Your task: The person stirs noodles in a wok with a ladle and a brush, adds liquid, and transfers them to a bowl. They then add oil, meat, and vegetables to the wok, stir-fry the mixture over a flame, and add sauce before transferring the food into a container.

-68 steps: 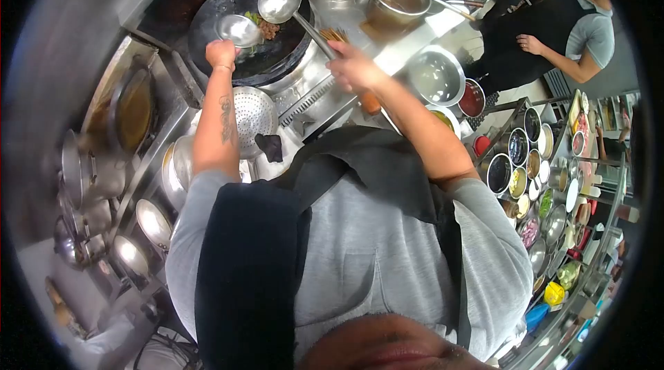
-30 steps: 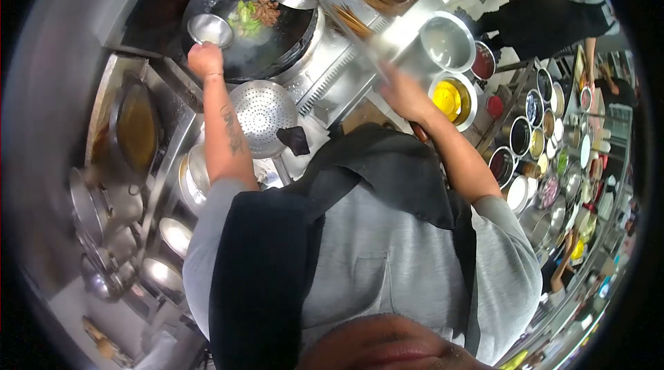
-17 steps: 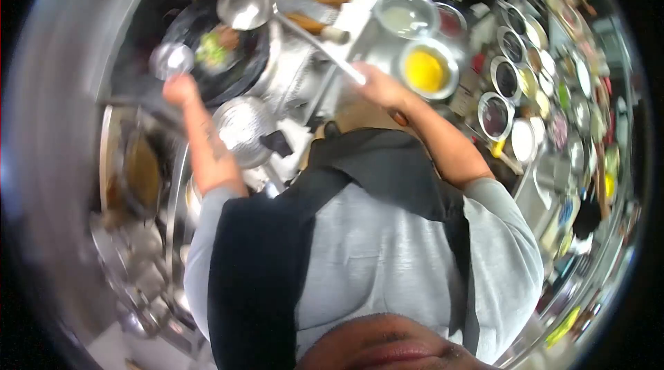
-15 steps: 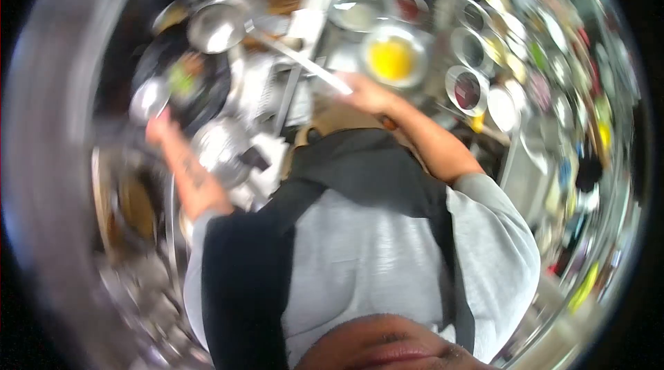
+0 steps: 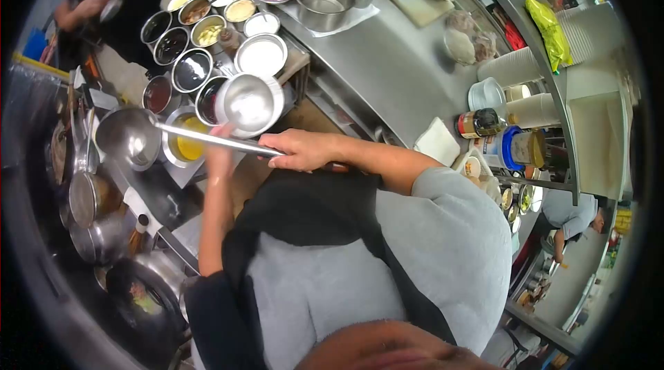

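My left hand (image 5: 220,159), blurred, is closed on a ladle (image 5: 247,102) whose shiny round bowl is over a white-rimmed container beside the dark sauces. My right hand (image 5: 297,149) grips the end of a long metal handle. That handle crosses behind or in front of my left fingers, I cannot tell which, to a larger scoop (image 5: 130,138) at the left. Between the two tools sits a bowl of yellow liquid (image 5: 188,138), partly covered by the handle.
Sauce and ingredient bowls (image 5: 190,69) stand ahead, with a steel pot (image 5: 325,2) and a cutting board (image 5: 415,7) beyond. A wok with food (image 5: 144,301) is at lower left. Shelving (image 5: 574,93) runs along the right. A co-worker's hands (image 5: 90,12) show upper left, another person (image 5: 570,216) far right.
The view has swung right, away from the wok. My left hand and its ladle have moved from the wok to the sauce bowls. The large scoop has come over beside the yellow liquid.
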{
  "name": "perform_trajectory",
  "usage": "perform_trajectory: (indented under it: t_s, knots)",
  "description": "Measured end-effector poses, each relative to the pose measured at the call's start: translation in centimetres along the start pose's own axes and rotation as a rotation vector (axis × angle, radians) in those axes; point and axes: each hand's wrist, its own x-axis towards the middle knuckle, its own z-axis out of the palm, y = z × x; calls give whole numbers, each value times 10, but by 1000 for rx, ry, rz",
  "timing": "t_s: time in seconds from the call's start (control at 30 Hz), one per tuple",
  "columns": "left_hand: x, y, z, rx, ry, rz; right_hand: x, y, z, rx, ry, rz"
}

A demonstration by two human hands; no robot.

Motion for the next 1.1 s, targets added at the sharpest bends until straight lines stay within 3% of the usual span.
perform_trajectory:
  t_s: [0.07,0.17,0.2,0.23,0.27,0.3,0.33,0.37,0.43,0.47,0.53,0.57,0.6,0.67,0.73,0.93,1.0,1.07,1.1]
  knots:
    - [39,0,97,141,-181,-134,-5,18,-1,-247,256,-269]
    - [75,-29,188,398,-373,-122,-21,4,-15,-229,342,-133]
    - [95,-54,206,498,-413,-87,-21,13,-17,-265,414,-186]
    - [116,-87,222,452,-428,-58,-23,13,-24,-240,372,-68]
    - [127,-101,240,440,-428,-62,-24,19,-27,-250,412,-121]
    - [123,-93,251,394,-520,4,-23,29,-29,-256,450,-177]
    - [101,-60,259,93,-546,-204,-18,39,-32,-322,504,-193]
    - [91,-42,263,115,-594,-202,-14,47,-35,-387,556,-209]
    - [79,-53,264,238,-465,-229,0,24,-48,-356,415,139]
    - [84,-83,241,393,-548,295,13,28,-44,-775,470,270]
    - [87,-108,200,563,-578,825,40,47,-52,-851,511,262]
    - [74,-93,185,479,-642,628,54,57,-67,-498,479,148]
    - [61,-77,170,388,-703,435,67,57,-69,-481,485,136]
    - [55,-87,128,838,-587,468,89,64,-79,-481,456,134]
    - [19,-59,85,871,-432,179,105,81,-81,-501,495,75]
    - [-47,-119,-52,751,32,-61,110,53,-81,-435,407,171]
    - [-80,-135,-92,856,183,-110,113,61,-82,-416,392,181]
    - [-121,-167,-124,830,376,-101,119,88,-82,-516,480,-48]
    - [-142,-183,-140,799,403,-304,115,75,-81,-517,477,-49]
